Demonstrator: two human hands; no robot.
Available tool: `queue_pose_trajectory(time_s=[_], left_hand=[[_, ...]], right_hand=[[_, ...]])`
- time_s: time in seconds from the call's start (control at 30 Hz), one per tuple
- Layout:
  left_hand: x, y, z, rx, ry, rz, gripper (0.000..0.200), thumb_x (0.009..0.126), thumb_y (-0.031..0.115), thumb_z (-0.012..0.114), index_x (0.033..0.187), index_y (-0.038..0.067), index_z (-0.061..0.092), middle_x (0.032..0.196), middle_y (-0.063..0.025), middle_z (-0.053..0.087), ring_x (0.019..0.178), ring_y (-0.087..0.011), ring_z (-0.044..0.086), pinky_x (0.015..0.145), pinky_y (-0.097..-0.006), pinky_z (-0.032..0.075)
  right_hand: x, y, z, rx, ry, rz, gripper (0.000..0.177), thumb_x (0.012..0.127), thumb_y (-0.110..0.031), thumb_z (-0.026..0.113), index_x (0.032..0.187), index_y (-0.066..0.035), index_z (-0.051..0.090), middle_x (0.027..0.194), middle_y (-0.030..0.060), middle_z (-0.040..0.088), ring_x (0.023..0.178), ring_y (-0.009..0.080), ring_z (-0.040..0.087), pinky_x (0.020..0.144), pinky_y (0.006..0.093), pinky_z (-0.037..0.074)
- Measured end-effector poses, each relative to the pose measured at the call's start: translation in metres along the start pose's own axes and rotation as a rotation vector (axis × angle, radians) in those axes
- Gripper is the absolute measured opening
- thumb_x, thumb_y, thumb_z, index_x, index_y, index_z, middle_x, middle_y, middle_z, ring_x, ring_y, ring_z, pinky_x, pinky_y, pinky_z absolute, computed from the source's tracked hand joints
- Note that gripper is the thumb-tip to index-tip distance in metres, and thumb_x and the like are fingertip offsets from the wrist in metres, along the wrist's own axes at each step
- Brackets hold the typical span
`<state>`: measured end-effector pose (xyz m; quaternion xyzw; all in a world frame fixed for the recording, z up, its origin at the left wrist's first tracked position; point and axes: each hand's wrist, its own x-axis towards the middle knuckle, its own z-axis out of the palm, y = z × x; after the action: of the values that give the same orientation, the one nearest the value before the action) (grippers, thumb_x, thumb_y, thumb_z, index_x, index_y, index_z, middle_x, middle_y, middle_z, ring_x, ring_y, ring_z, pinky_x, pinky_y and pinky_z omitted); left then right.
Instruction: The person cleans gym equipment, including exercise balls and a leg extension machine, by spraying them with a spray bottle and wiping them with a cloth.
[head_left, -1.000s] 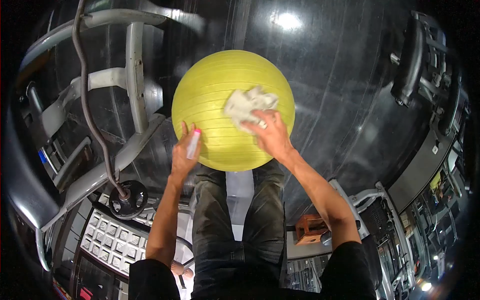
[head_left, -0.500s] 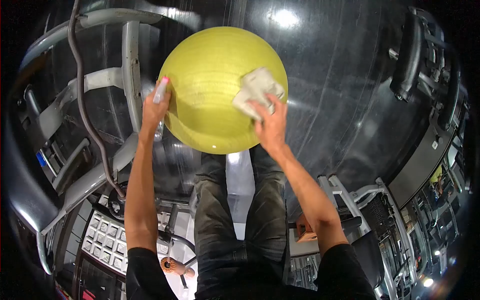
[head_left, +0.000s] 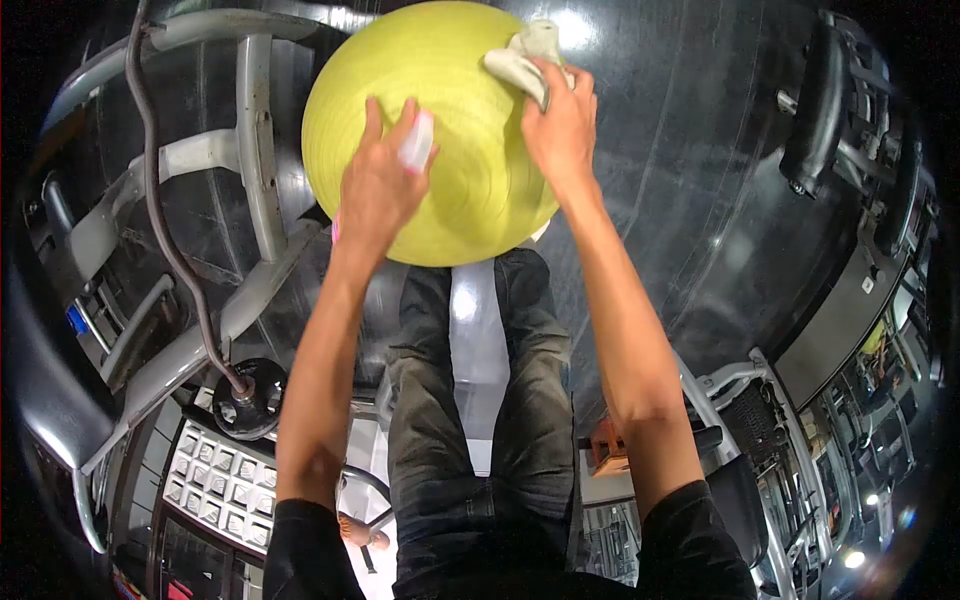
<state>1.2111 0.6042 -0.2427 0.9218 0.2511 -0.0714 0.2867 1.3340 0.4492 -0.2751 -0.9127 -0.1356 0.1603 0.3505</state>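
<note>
A large yellow-green exercise ball (head_left: pixel 440 215) fills the upper middle of the head view, in front of my legs. My left hand (head_left: pixel 383 190) lies over the ball's near left part. It grips what looks like a clear spray bottle with pink parts (head_left: pixel 416 142); two fingers stretch forward and most of the bottle is hidden by the hand. At the ball's upper right edge, my right hand (head_left: pixel 563 125) holds a crumpled whitish cloth (head_left: pixel 520 75) against the surface.
Grey metal gym frames (head_left: pixel 262 150) stand close on the left, with a dark hanging cable (head_left: pixel 160 190). A padded machine (head_left: pixel 815 110) is at the far right. Dark shiny floor (head_left: pixel 670 180) lies around the ball. More equipment (head_left: pixel 755 420) stands at lower right.
My left hand has moved from the ball's left side to over its front, bottle still in it. The cloth and right hand have slid up and away. The ball sits higher in view.
</note>
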Motion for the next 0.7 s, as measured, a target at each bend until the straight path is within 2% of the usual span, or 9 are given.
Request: queue_pose_trajectory(time_s=[0.07,0.17,0.27,0.37,0.43,0.47,0.53,0.6,0.7], left_hand=[[0.032,-0.007,0.006,0.084,0.044,0.077,0.053,0.084,0.032,0.066,0.133,0.016,0.052,0.137,-0.0300,0.042,0.105,-0.0436,0.059,0.084,-0.0427,0.052],[0.077,-0.007,-0.006,0.157,-0.046,-0.024,0.057,0.084,0.042,0.062,0.135,0.019,0.051,0.135,-0.0282,0.045,0.106,-0.0439,0.058,0.089,-0.0446,0.049],[0.106,-0.016,-0.015,0.177,-0.179,-0.115,0.057,0.082,0.040,0.065,0.133,0.017,0.053,0.140,-0.0273,0.040,0.114,-0.0410,0.055,0.093,-0.0452,0.047],[0.115,-0.033,-0.015,0.249,-0.283,-0.188,0.064,0.080,0.047,0.064,0.137,0.021,0.049,0.140,-0.0183,0.043,0.115,-0.0382,0.055,0.097,-0.0424,0.045],[0.109,-0.045,-0.013,0.229,-0.275,-0.157,0.059,0.082,0.047,0.061,0.135,0.023,0.050,0.133,-0.0221,0.048,0.110,-0.0387,0.057,0.093,-0.0427,0.047],[0.108,-0.049,-0.012,0.202,-0.269,-0.129,0.054,0.085,0.047,0.058,0.133,0.025,0.051,0.126,-0.0260,0.052,0.105,-0.0393,0.060,0.089,-0.0429,0.049],[0.106,-0.042,-0.019,0.174,-0.305,-0.180,0.057,0.083,0.048,0.060,0.134,0.025,0.051,0.132,-0.0229,0.049,0.109,-0.0385,0.058,0.094,-0.0416,0.047],[0.101,-0.038,-0.018,0.135,-0.347,-0.235,0.060,0.081,0.048,0.062,0.135,0.026,0.051,0.138,-0.0199,0.046,0.114,-0.0376,0.056,0.098,-0.0404,0.045],[0.095,-0.039,-0.011,0.182,-0.287,-0.103,0.055,0.083,0.049,0.058,0.134,0.029,0.052,0.138,-0.0209,0.045,0.114,-0.0380,0.056,0.098,-0.0407,0.044]], right_hand=[[0.005,0.007,0.004,-0.059,0.103,-0.077,0.056,0.068,0.005,0.062,0.119,-0.018,0.060,0.127,0.0175,0.043,0.111,0.0411,0.044,0.093,0.0450,0.044],[-0.043,-0.005,0.009,-0.131,0.045,-0.108,0.058,0.068,0.004,0.063,0.120,-0.019,0.060,0.127,0.0183,0.043,0.113,0.0407,0.044,0.094,0.0449,0.043],[-0.113,-0.009,0.017,-0.111,-0.183,-0.213,0.062,0.066,0.006,0.062,0.121,-0.022,0.060,0.126,0.0187,0.042,0.114,0.0402,0.043,0.094,0.0459,0.045],[-0.160,0.009,0.020,0.048,-0.490,-0.286,0.058,0.064,0.004,0.066,0.115,-0.023,0.063,0.123,0.0126,0.045,0.116,0.0338,0.047,0.091,0.0405,0.050],[-0.164,0.022,0.015,0.120,-0.584,-0.307,0.055,0.064,0.003,0.067,0.112,-0.023,0.065,0.122,0.0116,0.048,0.114,0.0314,0.050,0.089,0.0388,0.051],[-0.161,0.031,0.011,0.166,-0.504,-0.317,0.052,0.062,0.002,0.069,0.109,-0.022,0.066,0.118,0.0116,0.051,0.109,0.0301,0.054,0.087,0.0381,0.052],[-0.143,0.043,0.003,0.268,-0.336,-0.252,0.044,0.061,0.000,0.068,0.100,-0.019,0.070,0.108,0.0126,0.058,0.098,0.0304,0.061,0.082,0.0385,0.054],[-0.103,0.049,-0.006,0.179,-0.068,-0.329,0.048,0.063,0.003,0.061,0.105,-0.019,0.068,0.108,0.0148,0.057,0.097,0.0336,0.060,0.082,0.0408,0.053],[-0.033,0.040,-0.019,0.175,0.259,-0.286,0.046,0.065,0.003,0.058,0.109,-0.011,0.064,0.109,0.0182,0.050,0.106,0.0373,0.052,0.089,0.0404,0.045]])
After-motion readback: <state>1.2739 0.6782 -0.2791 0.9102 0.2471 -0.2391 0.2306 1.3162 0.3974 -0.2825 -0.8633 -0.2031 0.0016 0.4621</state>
